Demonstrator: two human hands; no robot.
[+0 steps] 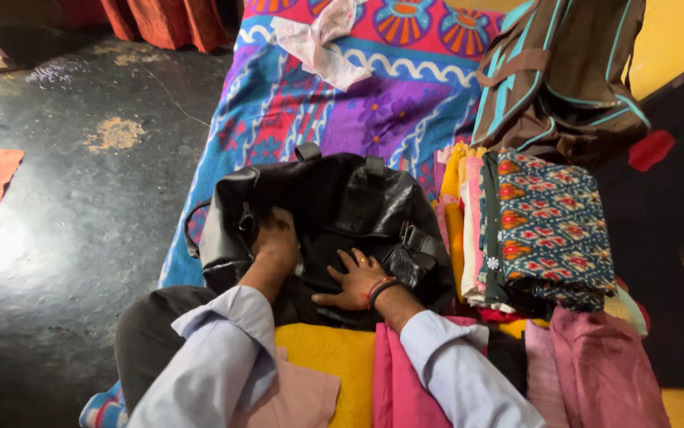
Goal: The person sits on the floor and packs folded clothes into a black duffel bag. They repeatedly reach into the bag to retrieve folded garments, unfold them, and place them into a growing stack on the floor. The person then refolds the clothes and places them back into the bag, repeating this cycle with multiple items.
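Black leather bag (342,206): lies on the bed, on the patterned bedspread (318,103), near its left edge, mouth toward the person.
Left hand (277,238): reaches into the bag's opening by its left side; fingers partly hidden, so I cannot tell whether they grip anything.
Right hand (355,281): lies flat with fingers spread on the dark cloth at the bag's mouth, holding nothing; bangles on the wrist.
Stack of folded clothes (548,230): just right of the bag, a patterned piece on top.
Brown bag with teal stripes (556,71): beyond the stack.
Yellow and pink cloths (358,364): between the forearms.
White cloth (318,40): crumpled, at the far end.
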